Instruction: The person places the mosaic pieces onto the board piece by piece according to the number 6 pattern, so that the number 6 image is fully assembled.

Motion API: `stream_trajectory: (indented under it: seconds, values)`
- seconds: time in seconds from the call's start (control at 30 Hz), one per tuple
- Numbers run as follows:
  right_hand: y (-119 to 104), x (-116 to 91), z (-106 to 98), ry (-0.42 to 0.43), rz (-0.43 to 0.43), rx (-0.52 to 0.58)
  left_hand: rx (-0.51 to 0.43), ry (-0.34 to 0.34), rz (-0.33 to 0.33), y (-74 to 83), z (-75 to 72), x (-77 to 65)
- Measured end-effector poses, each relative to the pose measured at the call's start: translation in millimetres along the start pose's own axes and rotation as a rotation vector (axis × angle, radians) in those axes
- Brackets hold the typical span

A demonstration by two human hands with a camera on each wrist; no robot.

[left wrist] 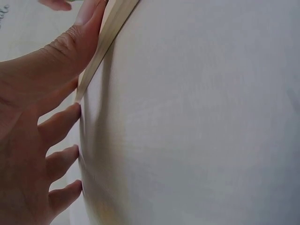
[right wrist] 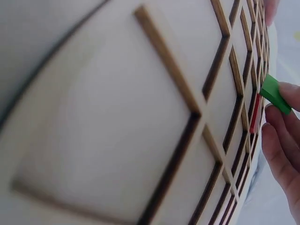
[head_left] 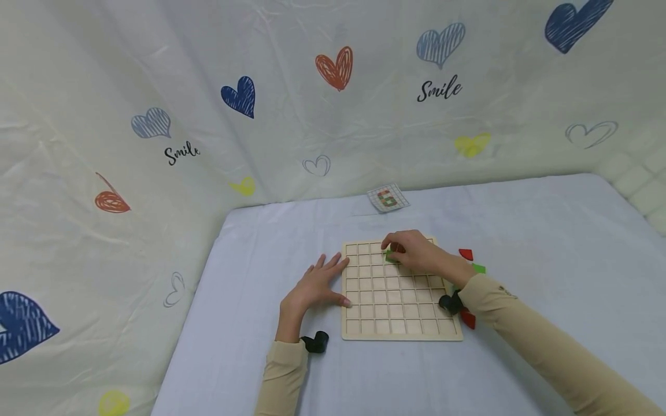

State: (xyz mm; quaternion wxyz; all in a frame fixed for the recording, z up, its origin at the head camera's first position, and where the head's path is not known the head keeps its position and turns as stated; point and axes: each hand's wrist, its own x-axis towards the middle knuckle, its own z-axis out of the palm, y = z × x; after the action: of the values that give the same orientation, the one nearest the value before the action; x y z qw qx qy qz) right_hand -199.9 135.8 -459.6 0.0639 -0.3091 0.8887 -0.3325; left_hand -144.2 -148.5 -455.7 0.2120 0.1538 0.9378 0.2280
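Observation:
A wooden grid board (head_left: pixel 366 297) lies flat on the white cloth. My right hand (head_left: pixel 416 252) is over its far part, pinching a small green block (right wrist: pixel 275 95) between thumb and fingers. Beside that block, a red piece (right wrist: pixel 254 114) sits in the grid in the right wrist view; from the head view the hand hides it. At the board's left edge, my left hand (head_left: pixel 315 286) rests with spread fingers, the thumb on the near part of the frame and the index finger farther up. The left wrist view shows the thumb (left wrist: pixel 65 51) along the wooden edge.
Right of the board lie a red piece (head_left: pixel 466 254), a green piece (head_left: pixel 479 268) and another red piece (head_left: pixel 467 318), partly behind my right wrist. A card with a coloured grid pattern (head_left: pixel 388 198) lies beyond the board, near the heart-printed curtain (head_left: pixel 291 127).

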Motion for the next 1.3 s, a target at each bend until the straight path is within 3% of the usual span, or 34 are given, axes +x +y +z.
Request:
stream_trajectory:
  seconds: [0.5,1.3]
  values:
    - [16,-32,-30,0.008,0.104,0.068,-0.005,0.006,0.005,1.6,-1.5,-2.9]
    - [43,-79,-61,0.042,0.303,-0.019,-0.005,0.001,0.008,-1.3,-0.2,-3.6]
